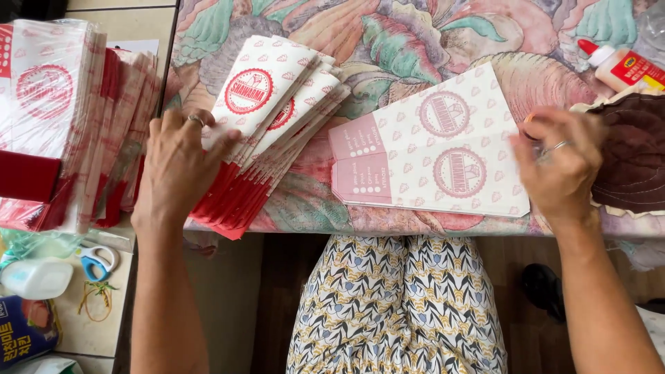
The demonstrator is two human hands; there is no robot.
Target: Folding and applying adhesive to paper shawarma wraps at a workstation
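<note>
Under your left hand: your left hand (181, 163) lies flat, fingers spread, on the fanned stack of red-and-white paper bags (273, 118) at the table's near edge.
By your right hand: your right hand (560, 163) curls over the far corner of the flat pink-printed bag (436, 149), fingers closed on something small and orange; I cannot tell what.
Slip risk: the fanned stack's red ends overhang the table (415, 41) edge; a push from your palm could tip them into your lap.
Smear risk: the glue bottle (620, 66) lies beyond your right hand, where a sweep could knock it.
Crowding: the brown cloth (634, 149) touches your right hand; the taller bag pile (62, 118) stands outside your left.
Below left: scissors (97, 260), well apart.
</note>
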